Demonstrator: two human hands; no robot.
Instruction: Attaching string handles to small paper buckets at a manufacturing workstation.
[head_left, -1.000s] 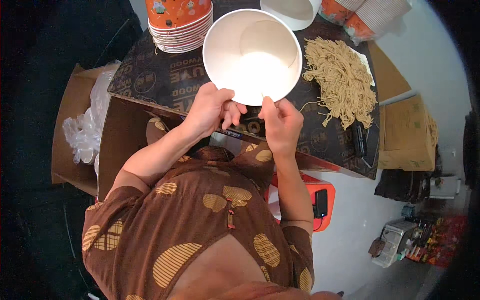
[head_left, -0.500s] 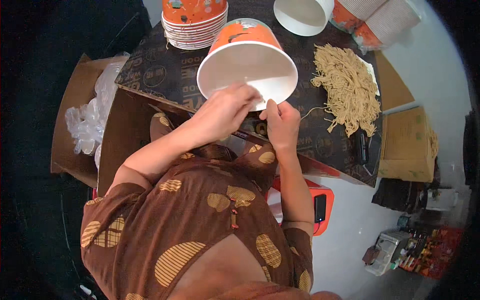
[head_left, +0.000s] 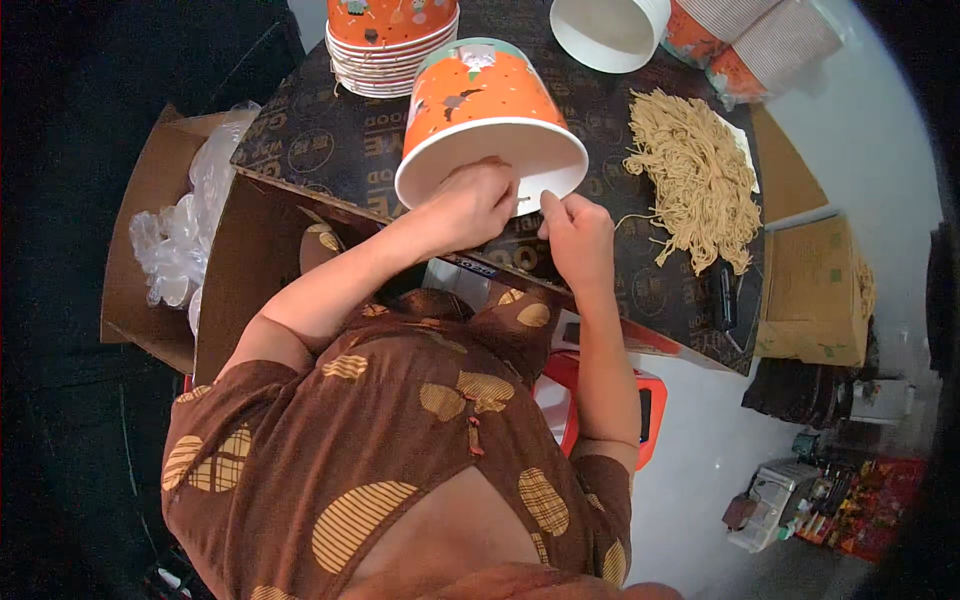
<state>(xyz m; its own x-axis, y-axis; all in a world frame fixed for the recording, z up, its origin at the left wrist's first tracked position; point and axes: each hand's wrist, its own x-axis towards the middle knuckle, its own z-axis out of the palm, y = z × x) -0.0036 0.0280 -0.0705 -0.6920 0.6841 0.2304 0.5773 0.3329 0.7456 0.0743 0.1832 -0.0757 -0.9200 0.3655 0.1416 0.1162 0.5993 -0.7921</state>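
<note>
An orange printed paper bucket (head_left: 490,95) with a white inside lies tipped on the table, its mouth toward me. My left hand (head_left: 472,205) reaches into the mouth with curled, closed fingers; what they hold is hidden. At the near rim, the thumb and forefinger of my right hand (head_left: 580,235) pinch the edge. Between the two hands, a short bit of tan cord (head_left: 523,200) shows against the white inside. A loose heap of tan cords (head_left: 690,180) lies to the right of my right hand.
Nested orange buckets (head_left: 392,50) stand at the back left, some with cord at their rims. A white-lined bucket (head_left: 610,30) and wrapped bucket stacks (head_left: 780,50) are at the back right. A black tool (head_left: 724,300) lies near the right edge. An open carton (head_left: 150,250) with plastic bags stands left.
The bucket has tilted, its mouth dropping toward the table and more of its orange side showing. My right hand has shifted slightly right and down; my left fingers have curled in more tightly.
</note>
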